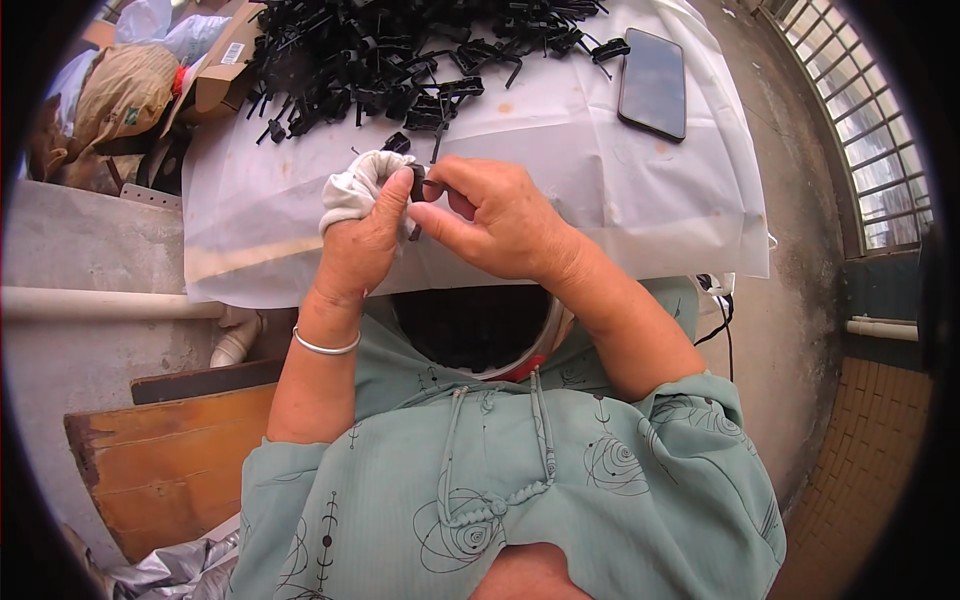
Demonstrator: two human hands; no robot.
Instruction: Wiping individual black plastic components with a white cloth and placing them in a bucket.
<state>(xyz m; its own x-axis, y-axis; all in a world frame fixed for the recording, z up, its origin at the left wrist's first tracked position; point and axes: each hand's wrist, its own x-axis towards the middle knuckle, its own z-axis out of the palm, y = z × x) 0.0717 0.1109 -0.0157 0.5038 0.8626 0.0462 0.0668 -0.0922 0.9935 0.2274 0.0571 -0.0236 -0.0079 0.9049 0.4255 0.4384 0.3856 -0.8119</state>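
Seen from the small black part, the left hand pinches it between thumb and white cloth, while the right hand grips it with thumb and forefinger. A stray black piece lies close at 11 o'clock, between hands and the black heap; phone at 2, cardboard box at 10, dark-looking basin at 5

- Parts pile: on bench, far side, left of centre.
- Phone: on bench, far right.
- Left hand, right hand: over bench, near side.
- Basin: at bench's near edge.
- Pipe: left of bench.
- Window: right of bench, well apart.
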